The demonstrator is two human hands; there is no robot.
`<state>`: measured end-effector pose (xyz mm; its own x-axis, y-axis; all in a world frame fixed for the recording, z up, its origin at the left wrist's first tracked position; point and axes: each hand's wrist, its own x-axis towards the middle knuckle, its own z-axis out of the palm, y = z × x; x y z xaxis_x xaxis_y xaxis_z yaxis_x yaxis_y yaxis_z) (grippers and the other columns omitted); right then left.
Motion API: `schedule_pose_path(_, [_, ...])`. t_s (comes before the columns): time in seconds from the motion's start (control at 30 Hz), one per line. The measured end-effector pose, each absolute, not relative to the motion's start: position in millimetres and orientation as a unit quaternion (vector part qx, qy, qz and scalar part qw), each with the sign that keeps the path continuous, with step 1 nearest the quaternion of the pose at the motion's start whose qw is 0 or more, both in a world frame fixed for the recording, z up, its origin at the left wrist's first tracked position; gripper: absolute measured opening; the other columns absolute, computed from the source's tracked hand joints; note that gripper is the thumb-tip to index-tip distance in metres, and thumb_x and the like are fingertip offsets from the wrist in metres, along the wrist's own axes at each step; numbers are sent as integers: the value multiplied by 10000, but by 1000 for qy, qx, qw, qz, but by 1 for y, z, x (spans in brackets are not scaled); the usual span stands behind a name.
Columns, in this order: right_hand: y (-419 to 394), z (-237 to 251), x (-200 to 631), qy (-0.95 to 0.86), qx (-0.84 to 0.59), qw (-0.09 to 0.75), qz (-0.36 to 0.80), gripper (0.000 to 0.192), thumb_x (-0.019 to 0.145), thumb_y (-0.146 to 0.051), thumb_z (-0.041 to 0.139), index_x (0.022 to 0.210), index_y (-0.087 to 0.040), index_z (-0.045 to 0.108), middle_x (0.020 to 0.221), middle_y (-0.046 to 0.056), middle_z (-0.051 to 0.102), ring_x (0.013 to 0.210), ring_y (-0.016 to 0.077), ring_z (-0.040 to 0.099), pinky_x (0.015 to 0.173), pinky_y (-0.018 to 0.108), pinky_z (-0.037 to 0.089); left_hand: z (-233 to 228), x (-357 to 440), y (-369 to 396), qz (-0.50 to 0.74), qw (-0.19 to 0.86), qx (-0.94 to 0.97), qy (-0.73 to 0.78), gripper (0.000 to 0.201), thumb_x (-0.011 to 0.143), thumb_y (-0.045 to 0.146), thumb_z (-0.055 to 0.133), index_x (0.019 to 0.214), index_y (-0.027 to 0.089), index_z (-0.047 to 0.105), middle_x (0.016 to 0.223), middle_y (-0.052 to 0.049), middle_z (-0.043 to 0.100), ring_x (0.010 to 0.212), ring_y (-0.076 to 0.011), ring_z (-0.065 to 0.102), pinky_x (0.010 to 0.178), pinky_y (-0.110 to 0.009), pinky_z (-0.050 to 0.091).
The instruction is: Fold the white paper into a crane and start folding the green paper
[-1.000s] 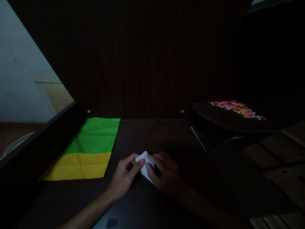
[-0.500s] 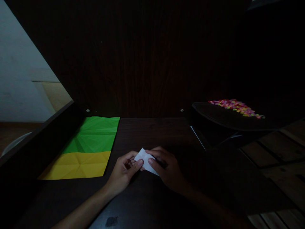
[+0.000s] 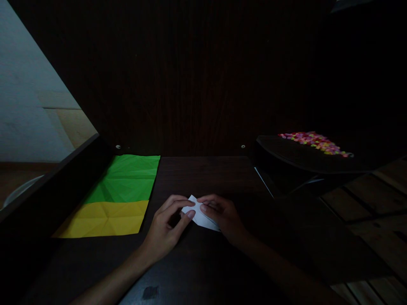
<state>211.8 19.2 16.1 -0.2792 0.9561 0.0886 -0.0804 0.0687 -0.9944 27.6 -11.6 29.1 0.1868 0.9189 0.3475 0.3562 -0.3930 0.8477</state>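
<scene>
A small folded white paper (image 3: 201, 216) sits low over the dark wooden desk (image 3: 203, 178), near its middle. My left hand (image 3: 168, 226) pinches its left end between thumb and forefinger. My right hand (image 3: 224, 214) grips its right part, fingers curled over the top, so part of the paper is hidden. The two thumbs nearly meet on the sheet.
A creased green sheet (image 3: 127, 178) and a creased yellow sheet (image 3: 104, 218) lie flat at the left of the desk. A dark raised tray (image 3: 299, 159) at the right carries several small colourful pieces (image 3: 314, 142). A dark back panel rises behind the desk.
The white paper has been turned and shifted slightly up and right between my hands; my right hand has slid further right along it, and my left fingers have spread.
</scene>
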Motion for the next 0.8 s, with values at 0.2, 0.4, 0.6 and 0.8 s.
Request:
schedule_pose_path(0.2, [21, 14, 214, -590, -392, 431, 559, 123, 792, -281, 668, 865, -185, 693, 844, 38, 739, 807, 184, 694, 728, 295, 531, 30, 26, -9, 408, 343, 722, 441, 114, 939, 230, 538, 1027, 210, 607, 1042, -53, 608, 977, -197, 583, 863, -313, 451])
schedule_pose_path(0.4, [20, 14, 213, -608, -392, 408, 557, 132, 795, -282, 654, 870, -180, 693, 806, 32, 729, 759, 171, 677, 682, 274, 508, 32, 22, -8, 374, 365, 738, 428, 101, 971, 238, 476, 962, 204, 571, 983, -35, 588, 930, -178, 573, 846, -297, 436])
schedule_pose_path(0.6, [22, 18, 217, -614, -382, 391, 569, 140, 790, -254, 637, 892, -174, 690, 811, 24, 720, 742, 157, 662, 663, 260, 481, 31, 19, -7, 368, 373, 733, 434, 137, 947, 256, 522, 1058, 213, 589, 1028, -42, 623, 952, -196, 582, 857, -316, 435])
schedule_pose_path(0.8, [27, 15, 222, -575, -363, 338, 651, 241, 719, -201, 664, 956, -184, 698, 795, 4, 700, 712, 146, 629, 628, 248, 435, 27, 19, -3, 422, 538, 604, 410, 197, 875, 286, 633, 1043, 182, 624, 888, -21, 645, 785, -159, 591, 701, -258, 463])
